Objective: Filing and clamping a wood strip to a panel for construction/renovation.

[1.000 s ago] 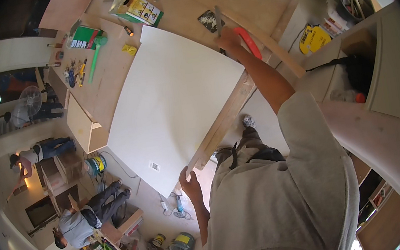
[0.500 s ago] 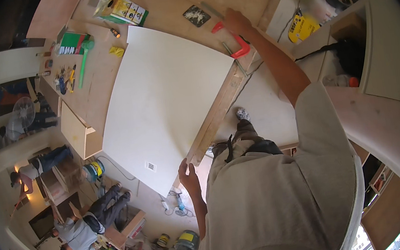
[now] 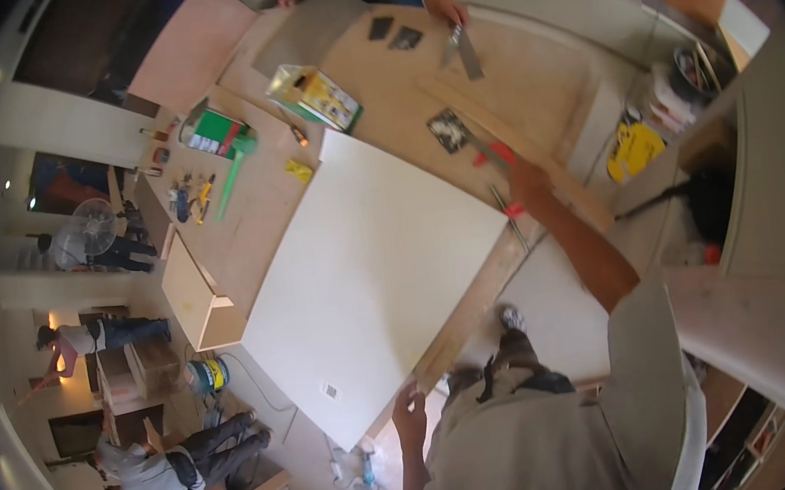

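A large white panel (image 3: 365, 259) lies on the wooden worktable. My right hand (image 3: 531, 185) is closed on a narrow flat grey metal scraper (image 3: 487, 150), its end close to a dark square plate smeared with white paste (image 3: 447, 131). Partly hidden behind that hand is a red clamp (image 3: 502, 150), at the panel's right corner. My left hand (image 3: 409, 415) hangs beside the panel's near edge, fingers loosely bent and apart, holding nothing that I can see.
Across the table a co-worker's hand (image 3: 449, 11) holds a wide scraper (image 3: 467, 52). A cut-open can (image 3: 323, 95), a green mallet (image 3: 234, 172) and pliers (image 3: 201, 199) lie beyond the panel. A wooden box (image 3: 196, 296) adjoins the left edge. More people work at left.
My view has tilted up, bringing a co-worker with a scraper in at the far side. My right hand has drawn nearer to the clamp, scraper still in it.
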A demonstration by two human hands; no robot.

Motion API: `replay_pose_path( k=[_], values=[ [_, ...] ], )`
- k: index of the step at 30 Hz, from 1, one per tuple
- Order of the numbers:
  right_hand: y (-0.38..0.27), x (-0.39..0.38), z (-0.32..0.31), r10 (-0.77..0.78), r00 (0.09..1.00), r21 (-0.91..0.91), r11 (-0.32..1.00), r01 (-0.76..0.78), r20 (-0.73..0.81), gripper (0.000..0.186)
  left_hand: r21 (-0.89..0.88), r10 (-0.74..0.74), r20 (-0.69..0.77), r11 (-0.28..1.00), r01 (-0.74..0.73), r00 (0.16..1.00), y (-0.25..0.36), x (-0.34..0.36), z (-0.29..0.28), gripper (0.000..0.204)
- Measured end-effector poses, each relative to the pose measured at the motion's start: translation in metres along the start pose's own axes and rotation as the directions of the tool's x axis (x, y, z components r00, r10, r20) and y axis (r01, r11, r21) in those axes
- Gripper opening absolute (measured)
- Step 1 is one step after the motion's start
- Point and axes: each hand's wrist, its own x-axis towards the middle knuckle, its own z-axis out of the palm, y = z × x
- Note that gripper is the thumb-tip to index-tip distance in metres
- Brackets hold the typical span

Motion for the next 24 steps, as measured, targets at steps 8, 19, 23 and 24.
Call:
replay_pose_path(
  k=[8, 19, 23, 24],
  values=[
    [0.007, -0.019, -0.001, 0.01, 0.999, 0.06, 0.998, -0.013, 0.049, 0.038, -0.08, 0.003, -0.056, 0.997, -0.007, 0.998, -0.027, -0.021, -0.001, 0.029],
    [0.021, -0.001, -0.047, -0.126, 0.982, 0.06, 0.989, 0.135, -0.143, 0.041, -0.139, -0.048, -0.131, 0.99, 0.03, 0.99, -0.019, -0.012, -0.01, 0.03],
    [0.027, -0.02, -0.067, -0.212, 0.973, 0.001, 0.977, 0.213, -0.092, 0.039, -0.151, -0.097, -0.162, 0.986, 0.072, 0.982, -0.028, -0.023, -0.02, 0.032],
    [0.034, -0.024, -0.07, -0.21, 0.975, -0.001, 0.978, 0.21, -0.073, 0.039, -0.171, -0.095, -0.179, 0.983, 0.064, 0.979, -0.04, -0.026, -0.02, 0.032]
  ],
)
